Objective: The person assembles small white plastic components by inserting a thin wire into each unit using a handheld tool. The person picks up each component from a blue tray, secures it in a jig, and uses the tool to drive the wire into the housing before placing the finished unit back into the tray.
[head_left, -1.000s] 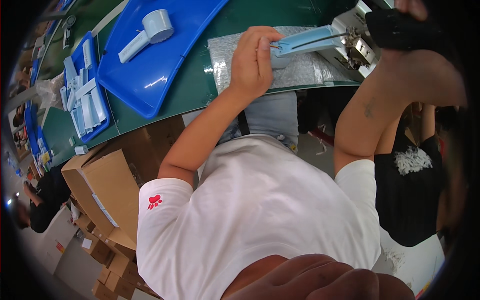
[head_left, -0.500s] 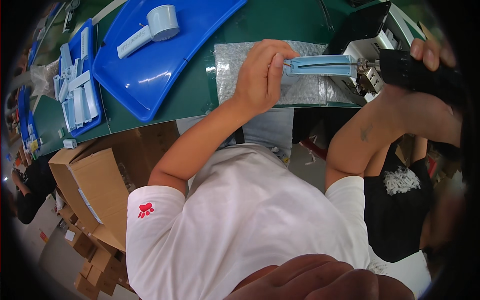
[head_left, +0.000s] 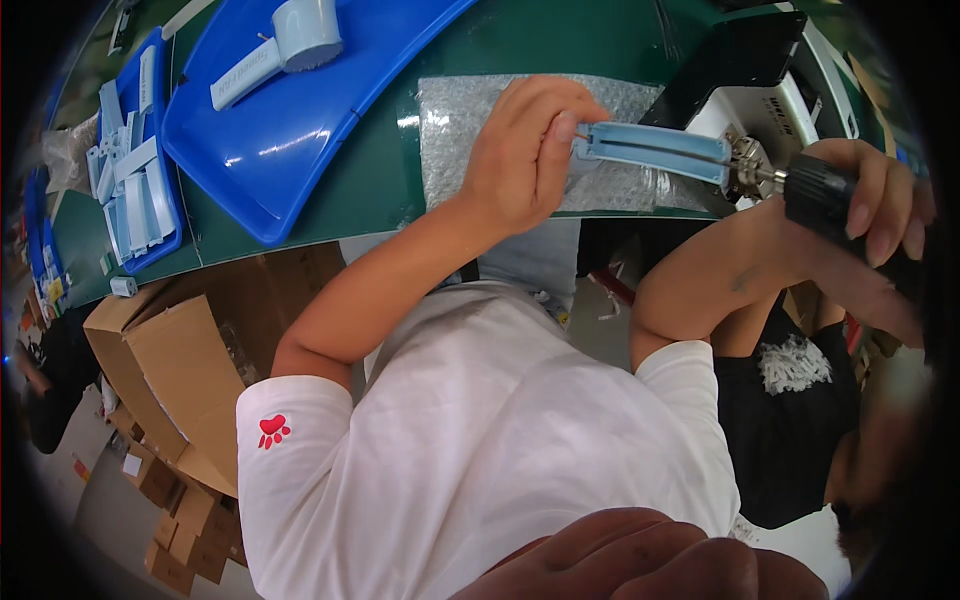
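My left hand (head_left: 530,150) is closed around the left end of a light blue plastic handle housing (head_left: 655,150). A thin wire runs along the housing's open channel, and a short bit of wire shows by my fingertips. In my right hand (head_left: 880,195) is a black electric screwdriver (head_left: 822,195), its metal tip pointing left toward the housing's right end. Around that tip is a metal mechanism (head_left: 748,165); I cannot tell whether the tip touches the housing. My left hand and the housing are above a sheet of bubble wrap (head_left: 450,130) on the green table (head_left: 395,180).
A blue tray (head_left: 260,150) at the left carries a light blue handheld fan body (head_left: 305,35). Farther left, another blue tray (head_left: 170,240) holds several light blue handle parts (head_left: 140,180). A white machine with a black lid (head_left: 740,50) stands right. Cardboard boxes (head_left: 185,370) are below left.
The screwdriver has swung to a slanted position, and my right hand has moved lower. The housing's right end has dipped slightly. My left hand keeps its grip.
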Action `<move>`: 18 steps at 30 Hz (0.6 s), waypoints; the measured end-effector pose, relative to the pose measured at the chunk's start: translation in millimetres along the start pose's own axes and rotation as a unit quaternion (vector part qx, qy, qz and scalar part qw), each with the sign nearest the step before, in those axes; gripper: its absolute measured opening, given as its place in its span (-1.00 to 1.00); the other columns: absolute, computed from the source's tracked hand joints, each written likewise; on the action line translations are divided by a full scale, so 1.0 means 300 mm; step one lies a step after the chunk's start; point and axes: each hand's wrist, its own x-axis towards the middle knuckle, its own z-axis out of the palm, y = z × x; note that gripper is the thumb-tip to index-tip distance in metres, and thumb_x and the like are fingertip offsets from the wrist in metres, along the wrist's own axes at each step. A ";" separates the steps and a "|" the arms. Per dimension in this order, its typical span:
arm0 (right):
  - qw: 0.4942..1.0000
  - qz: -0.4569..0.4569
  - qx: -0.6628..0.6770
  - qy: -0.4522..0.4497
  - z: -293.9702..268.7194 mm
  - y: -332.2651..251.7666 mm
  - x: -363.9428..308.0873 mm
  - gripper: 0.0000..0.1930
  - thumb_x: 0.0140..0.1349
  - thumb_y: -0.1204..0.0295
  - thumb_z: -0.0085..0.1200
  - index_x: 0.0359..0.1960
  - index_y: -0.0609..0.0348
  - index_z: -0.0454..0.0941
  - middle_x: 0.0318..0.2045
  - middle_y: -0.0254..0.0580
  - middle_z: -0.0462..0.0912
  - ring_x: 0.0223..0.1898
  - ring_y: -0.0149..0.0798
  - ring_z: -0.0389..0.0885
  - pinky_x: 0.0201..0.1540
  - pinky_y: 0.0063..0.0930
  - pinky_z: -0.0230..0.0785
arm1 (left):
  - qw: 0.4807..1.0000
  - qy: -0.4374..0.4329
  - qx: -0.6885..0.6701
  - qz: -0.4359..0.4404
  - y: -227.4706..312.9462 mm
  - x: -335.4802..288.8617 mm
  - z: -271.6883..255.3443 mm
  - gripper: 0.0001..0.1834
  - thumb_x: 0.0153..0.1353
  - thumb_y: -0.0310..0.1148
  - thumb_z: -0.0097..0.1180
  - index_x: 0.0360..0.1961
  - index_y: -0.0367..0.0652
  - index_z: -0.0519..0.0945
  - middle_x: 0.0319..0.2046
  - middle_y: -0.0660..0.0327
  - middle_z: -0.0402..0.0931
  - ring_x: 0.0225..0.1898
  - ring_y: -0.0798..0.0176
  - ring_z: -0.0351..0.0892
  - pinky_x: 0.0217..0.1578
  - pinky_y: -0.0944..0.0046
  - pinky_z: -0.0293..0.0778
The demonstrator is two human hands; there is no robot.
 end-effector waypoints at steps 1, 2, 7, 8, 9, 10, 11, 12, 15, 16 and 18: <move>1.000 0.008 0.012 -0.008 0.000 0.006 -0.005 -0.12 -0.02 -0.51 0.12 -0.18 0.21 0.58 -0.41 -0.27 0.59 -0.41 -0.30 0.51 -0.28 -0.44 0.36 | 1.000 -0.001 -0.001 -0.003 0.000 -0.010 0.000 -0.65 0.55 -0.45 -0.26 -0.11 -0.35 0.62 -0.14 -0.01 0.61 -0.13 0.06 0.61 -0.06 0.17 0.51; 0.999 0.011 0.024 -0.017 0.003 0.006 0.000 -0.10 -0.03 -0.53 0.14 -0.18 0.21 0.59 -0.41 -0.28 0.60 -0.41 -0.31 0.52 -0.27 -0.45 0.36 | 1.000 -0.001 -0.001 -0.003 0.002 -0.011 -0.002 -0.65 0.55 -0.45 -0.27 -0.11 -0.35 0.62 -0.14 -0.02 0.61 -0.13 0.06 0.60 -0.05 0.16 0.51; 0.995 -0.048 -0.056 0.065 0.024 -0.054 0.088 -0.08 0.09 -0.52 0.05 -0.09 0.28 0.55 -0.29 -0.20 0.58 -0.39 -0.29 0.53 -0.27 -0.36 0.38 | 0.983 -0.118 -0.027 -0.136 0.054 0.081 -0.058 -0.63 0.56 -0.37 -0.24 -0.09 -0.35 0.62 -0.16 0.01 0.62 -0.12 0.07 0.60 0.01 0.17 0.48; 0.992 -0.067 -0.058 0.087 0.028 -0.105 0.107 -0.08 0.14 -0.50 0.02 -0.05 0.30 0.54 -0.25 -0.17 0.57 -0.39 -0.28 0.54 -0.27 -0.32 0.39 | 0.973 -0.162 -0.012 -0.166 0.059 0.126 -0.091 -0.63 0.57 -0.35 -0.24 -0.08 -0.34 0.62 -0.16 0.01 0.62 -0.12 0.08 0.60 0.02 0.17 0.48; 0.991 -0.080 -0.048 0.095 0.023 -0.152 0.122 -0.12 0.16 -0.41 0.06 0.02 0.30 0.47 -0.26 -0.17 0.55 -0.41 -0.29 0.54 -0.31 -0.35 0.41 | 0.972 -0.175 0.012 -0.157 0.049 0.177 -0.129 -0.62 0.57 -0.33 -0.24 -0.08 -0.34 0.63 -0.16 0.02 0.62 -0.12 0.10 0.60 0.03 0.18 0.47; 0.993 -0.091 -0.025 0.072 0.033 -0.216 0.131 -0.16 0.18 -0.32 0.10 0.10 0.31 0.39 -0.27 -0.17 0.54 -0.44 -0.31 0.54 -0.34 -0.39 0.44 | 0.971 -0.186 0.035 -0.148 0.033 0.241 -0.174 -0.61 0.58 -0.31 -0.24 -0.07 -0.33 0.63 -0.17 0.03 0.62 -0.12 0.11 0.60 0.04 0.18 0.47; 0.994 -0.097 -0.007 0.052 0.045 -0.256 0.129 -0.17 0.20 -0.23 0.14 0.17 0.31 0.32 -0.28 -0.17 0.53 -0.46 -0.33 0.55 -0.38 -0.42 0.47 | 0.967 -0.202 0.054 -0.144 0.004 0.299 -0.206 -0.60 0.59 -0.28 -0.24 -0.07 -0.32 0.63 -0.17 0.05 0.62 -0.11 0.13 0.60 0.05 0.18 0.46; 0.994 -0.103 0.006 0.031 0.060 -0.294 0.129 -0.17 0.22 -0.15 0.18 0.24 0.32 0.24 -0.29 -0.17 0.51 -0.49 -0.35 0.55 -0.41 -0.45 0.50 | 0.972 -0.171 0.055 -0.151 -0.036 0.387 -0.225 -0.55 0.60 -0.23 -0.27 -0.07 -0.31 0.64 -0.20 0.07 0.63 -0.13 0.19 0.60 0.03 0.19 0.47; 0.993 -0.115 0.007 0.003 0.093 -0.331 0.117 -0.09 0.28 0.12 0.30 0.47 0.33 0.02 -0.32 -0.18 0.48 -0.56 -0.40 0.56 -0.52 -0.55 0.58 | 0.971 -0.137 0.084 -0.178 -0.323 0.741 -0.259 -0.50 0.59 -0.10 -0.25 0.00 -0.24 0.66 -0.24 0.15 0.66 -0.18 0.27 0.60 -0.03 0.23 0.48; 0.993 -0.119 0.003 0.006 0.095 -0.329 0.104 -0.03 0.30 0.21 0.34 0.54 0.34 -0.05 -0.34 -0.18 0.46 -0.58 -0.42 0.57 -0.56 -0.58 0.60 | 0.960 -0.097 0.071 -0.252 -0.372 0.852 -0.246 -0.48 0.55 -0.08 -0.24 -0.05 -0.23 0.70 -0.28 0.04 0.70 -0.20 0.09 0.65 -0.09 0.11 0.52; 0.991 -0.113 -0.070 0.024 0.085 -0.300 0.092 0.04 0.31 0.23 0.34 0.56 0.30 -0.19 -0.28 -0.13 0.43 -0.53 -0.35 0.56 -0.52 -0.55 0.59 | 0.929 -0.035 0.037 -0.367 -0.619 1.059 -0.253 -0.50 0.55 -0.06 -0.23 0.08 -0.14 0.67 -0.10 0.09 0.65 -0.10 0.13 0.61 -0.07 0.05 0.52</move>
